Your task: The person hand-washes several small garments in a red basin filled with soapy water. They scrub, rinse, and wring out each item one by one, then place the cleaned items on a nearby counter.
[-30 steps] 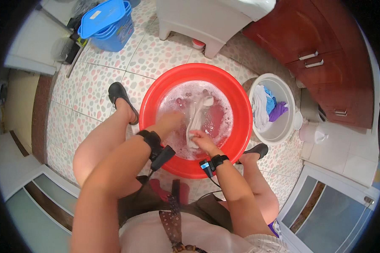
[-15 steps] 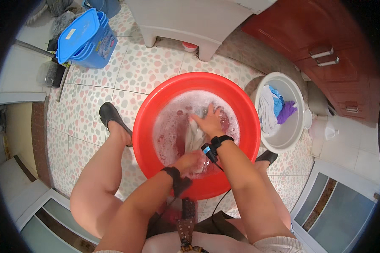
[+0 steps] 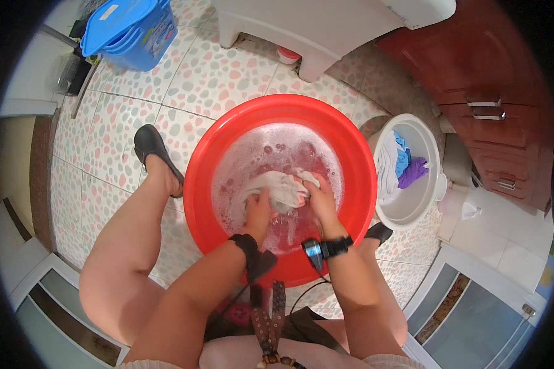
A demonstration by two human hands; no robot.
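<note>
A wet, whitish cloth (image 3: 276, 183) with a pinkish-orange patch lies bunched at the surface of the suds in a large red basin (image 3: 198, 178). My left hand (image 3: 258, 212) grips its near left part, fingers curled into the fabric. Its right end is pinched in my right hand (image 3: 321, 198), thumb and fingers closed around a fold. Some of the cloth trails into the foamy water (image 3: 240, 157), where its edge cannot be made out. Dark bands with small devices circle both wrists.
To the right of the basin stands a whitish tub (image 3: 412, 212) holding white, blue and purple cloths (image 3: 414, 172). A blue lidded bucket (image 3: 143, 46) sits at the far left. Red cabinets (image 3: 498, 132) line the right side; my shod feet flank the basin.
Both hands have drawn the cloth up to the water's surface and spread it sideways. My left hand has come out of the water and moved up; the right has shifted right and nearer.
</note>
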